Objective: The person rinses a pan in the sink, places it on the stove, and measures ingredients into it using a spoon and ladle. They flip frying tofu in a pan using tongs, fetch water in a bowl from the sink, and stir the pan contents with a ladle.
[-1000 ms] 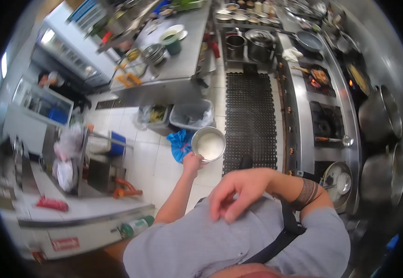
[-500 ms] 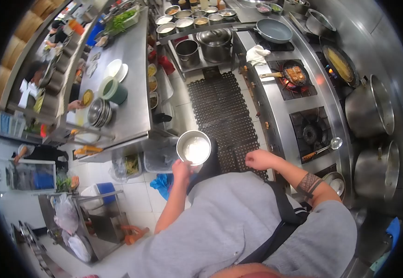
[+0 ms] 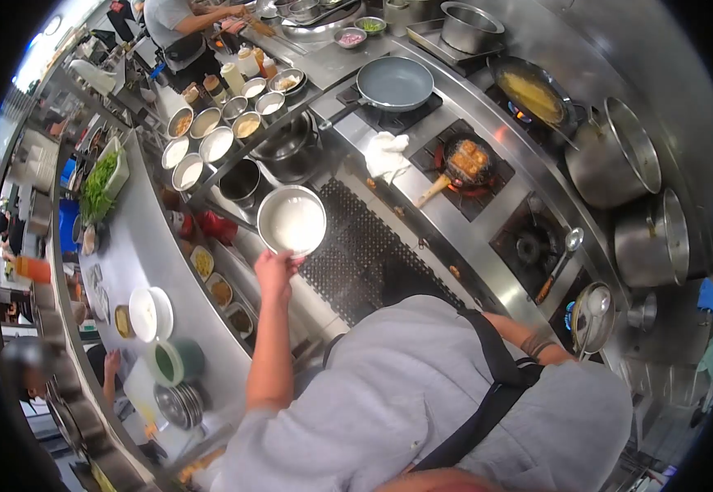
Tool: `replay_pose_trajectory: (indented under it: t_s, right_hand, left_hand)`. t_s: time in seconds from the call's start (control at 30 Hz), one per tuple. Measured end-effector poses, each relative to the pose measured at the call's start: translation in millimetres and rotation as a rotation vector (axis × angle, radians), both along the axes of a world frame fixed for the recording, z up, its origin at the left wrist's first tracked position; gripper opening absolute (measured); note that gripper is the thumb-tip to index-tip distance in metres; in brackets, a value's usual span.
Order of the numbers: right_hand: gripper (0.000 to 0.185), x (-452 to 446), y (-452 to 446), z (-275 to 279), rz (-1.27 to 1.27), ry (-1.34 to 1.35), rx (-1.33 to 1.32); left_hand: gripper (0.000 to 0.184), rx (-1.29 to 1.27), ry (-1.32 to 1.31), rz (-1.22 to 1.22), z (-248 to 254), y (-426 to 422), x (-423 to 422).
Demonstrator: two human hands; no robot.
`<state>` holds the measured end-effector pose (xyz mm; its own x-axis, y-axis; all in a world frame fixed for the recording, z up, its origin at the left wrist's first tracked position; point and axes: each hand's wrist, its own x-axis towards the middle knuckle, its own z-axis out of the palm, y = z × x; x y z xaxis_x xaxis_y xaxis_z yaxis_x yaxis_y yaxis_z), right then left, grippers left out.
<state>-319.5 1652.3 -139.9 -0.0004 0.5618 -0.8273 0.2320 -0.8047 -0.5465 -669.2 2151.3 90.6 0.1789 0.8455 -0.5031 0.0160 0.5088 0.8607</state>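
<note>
My left hand (image 3: 276, 277) is closed on the near rim of a round metal pot (image 3: 314, 246), held out in front of me above the floor mat. Inside it lies something white, and I cannot make out whether it is liquid or powder. My right forearm (image 3: 508, 330) goes down beside my body by the stove, its hand hidden behind my shirt. Nearest the pot are a dark, deep pot (image 3: 240, 184) on a low shelf and a row of small metal bowls (image 3: 187, 172) above it.
The stove on the right carries a grey frying pan (image 3: 395, 84), a small pan of browned food (image 3: 465, 161) over flame, a wok with yellow contents (image 3: 530, 94) and large pots (image 3: 610, 168). A white cloth (image 3: 387, 156) lies on the stove's edge. A steel counter (image 3: 147, 246) runs along the left. Another person (image 3: 180, 33) works at the back.
My view has turned and moved forward toward the back shelf. The pot in my left hand has come nearer to the small bowls. My right hand has dropped out of sight.
</note>
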Motion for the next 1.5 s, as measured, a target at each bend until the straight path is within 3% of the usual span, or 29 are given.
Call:
replay_pose_trajectory:
  t_s: [0.07,0.17,0.4,0.53,0.57,0.67,0.7,0.8,0.93,0.97,1.1,1.17,1.23,1.3,1.33,1.43,1.5]
  right_hand:
    - [0.032,1.0,13.5,29.2,0.115,-0.116,-0.071]
    - [0.032,11.6,55.9,31.4,0.116,-0.125,-0.082]
    - [0.030,8.7,180.1,28.0,-0.049,-0.149,0.057]
    - [0.029,-18.3,243.5,47.8,-0.292,-0.193,0.118]
    - [0.029,-21.8,268.2,72.3,-0.404,-0.153,-0.017]
    - [0.028,-66.8,288.2,76.3,-0.807,-0.109,-0.052]
    - [0.028,-86.8,293.2,85.3,-0.879,-0.108,-0.070]
    - [0.026,-160.9,302.7,99.7,-0.685,-0.309,-0.071]
    - [0.025,-294.6,303.7,92.8,-0.755,-0.196,-0.223]
    - [0.025,-321.8,307.3,98.8,-0.785,-0.161,-0.255]
    - [0.024,-381.1,320.5,103.3,-0.953,-0.075,-0.335]
    - [0.024,-390.5,326.8,106.4,-1.008,-0.062,-0.344]
    - [0.023,-398.3,330.5,106.8,-1.039,-0.053,-0.348]
    - [0.023,-403.1,330.4,103.5,-1.035,-0.041,-0.353]
    - [0.022,-403.2,329.8,102.9,-1.034,-0.036,-0.358]
    - [0.022,-387.1,323.2,101.5,-1.032,-0.005,-0.352]
    - [0.021,-363.5,310.0,96.6,-1.014,0.021,-0.356]
  left_hand:
    - [0.023,0.063,-0.071,0.002,6.7,54.7,34.2]
    - [0.022,0.070,-0.154,-0.057,23.0,129.6,83.2]
    - [0.017,0.023,-0.217,-0.077,24.7,285.7,208.0]
    - [0.026,-0.142,-0.217,-0.164,-10.2,373.8,284.0]
    - [0.025,-0.132,-0.210,-0.244,-36.5,407.2,304.8]
    - [0.020,-0.178,-0.257,-0.320,-76.6,470.0,374.4]
    - [0.022,-0.298,-0.286,-0.530,-105.9,513.6,390.6]
    - [0.023,-0.313,-0.257,-0.510,-152.2,560.9,448.7]
    - [0.027,-0.358,-0.254,-0.628,-208.2,616.4,501.2]
    - [0.026,-0.383,-0.291,-0.576,-202.8,608.2,506.0]
    - [0.028,-0.394,-0.359,-0.427,-142.2,555.6,488.4]
    - [0.027,-0.322,-0.389,-0.537,-127.0,550.6,479.9]
    - [0.020,-0.237,-0.796,-0.833,-49.7,513.8,446.0]
    - [0.007,0.044,-1.003,-0.963,94.2,431.5,391.3]
    - [0.009,0.212,-1.266,-1.259,123.9,426.6,369.0]
    - [0.019,0.527,-2.049,-1.226,193.1,372.4,306.4]
    - [0.016,0.502,-2.594,-1.283,252.6,290.6,286.4]
